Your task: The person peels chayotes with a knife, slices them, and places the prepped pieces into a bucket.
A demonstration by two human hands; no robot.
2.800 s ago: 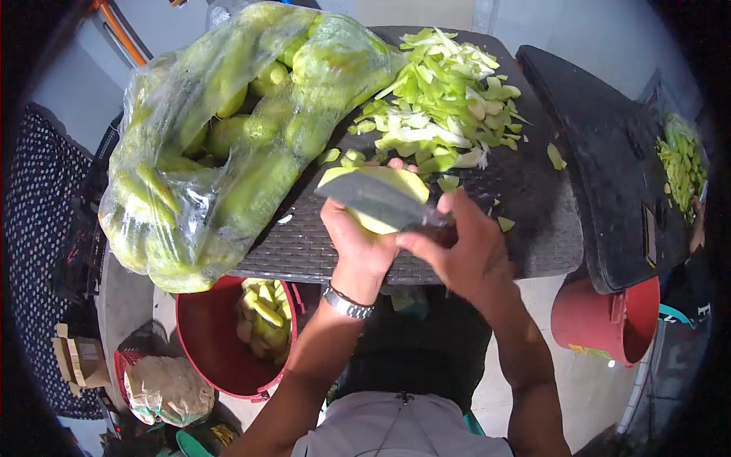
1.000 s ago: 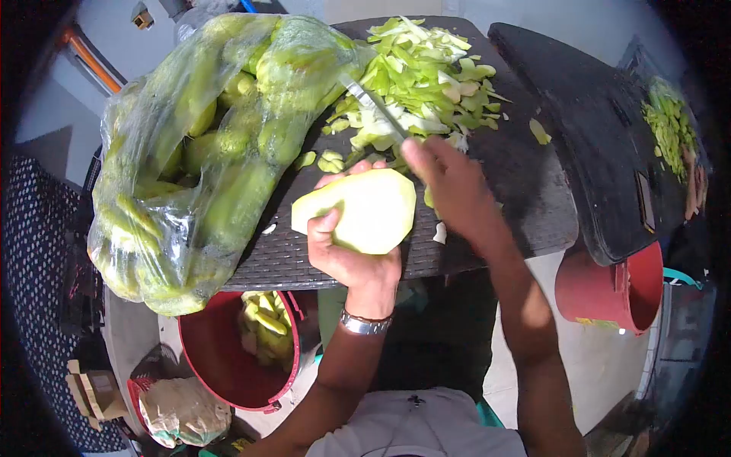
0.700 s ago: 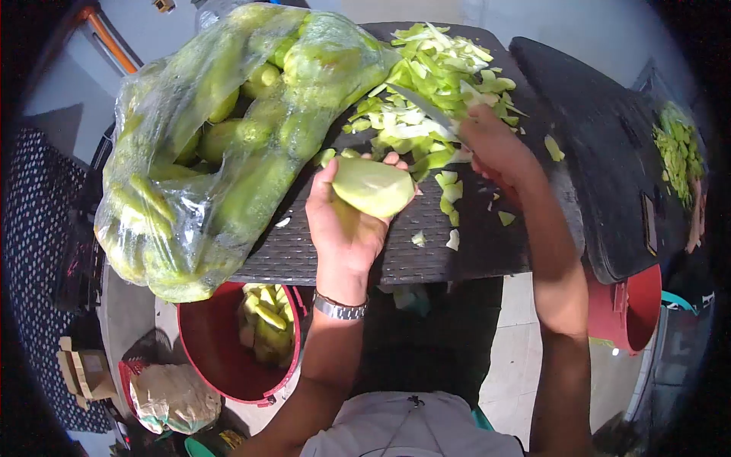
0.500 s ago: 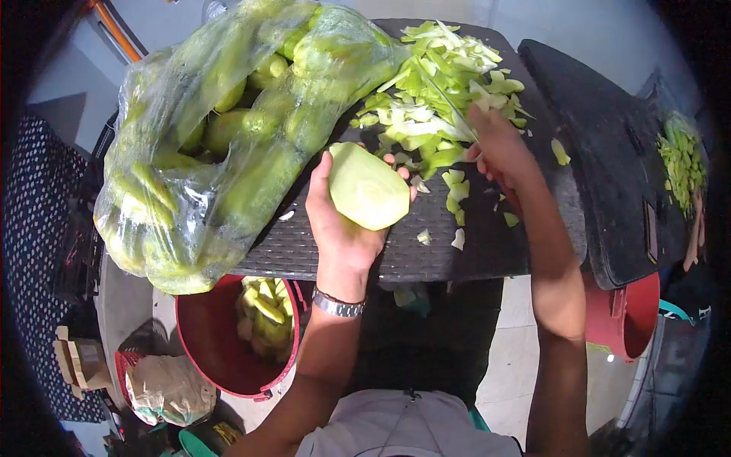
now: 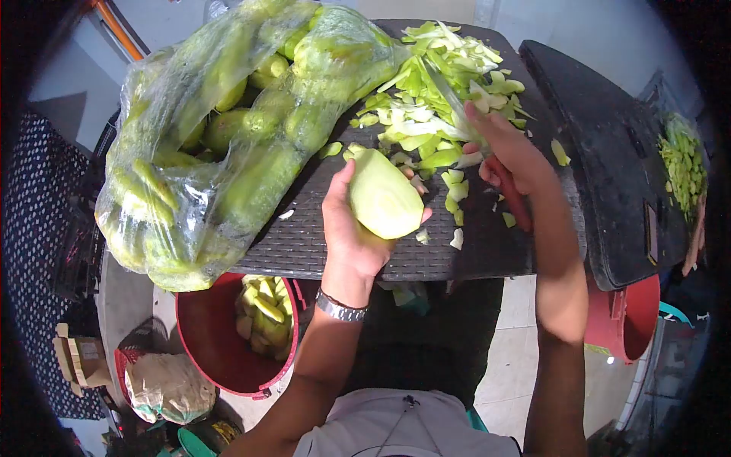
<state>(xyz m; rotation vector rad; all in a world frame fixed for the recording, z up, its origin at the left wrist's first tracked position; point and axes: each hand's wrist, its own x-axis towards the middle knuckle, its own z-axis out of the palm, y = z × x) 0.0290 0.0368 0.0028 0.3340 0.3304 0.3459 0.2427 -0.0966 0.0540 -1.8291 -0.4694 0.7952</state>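
Observation:
My left hand (image 5: pixel 354 236) is wrapped from below around a peeled green papaya (image 5: pixel 386 194), pale and smooth, with a flat cut face at its lower end. To its right, my right hand (image 5: pixel 514 156) grips a knife (image 5: pixel 451 95) by its red handle. The blade points up and left over a heap of green peelings (image 5: pixel 415 126), apart from the papaya. Part of the handle is hidden by my fingers. A large clear plastic bag (image 5: pixel 244 179) full of unpeeled green papayas lies left of my left hand.
The dark woven tabletop (image 5: pixel 304 255) carries scattered peel scraps. Below its left edge a red bucket (image 5: pixel 209 335) holds peeled pieces; another red bucket (image 5: pixel 643 312) stands at the right. A black chair (image 5: pixel 594 152) is beside the table, with bagged green vegetables (image 5: pixel 681 164) beyond.
My left hand has moved slightly right and down with the papaya, turning it a little. My right hand has shifted slightly, showing more of the knife's blade and red handle.

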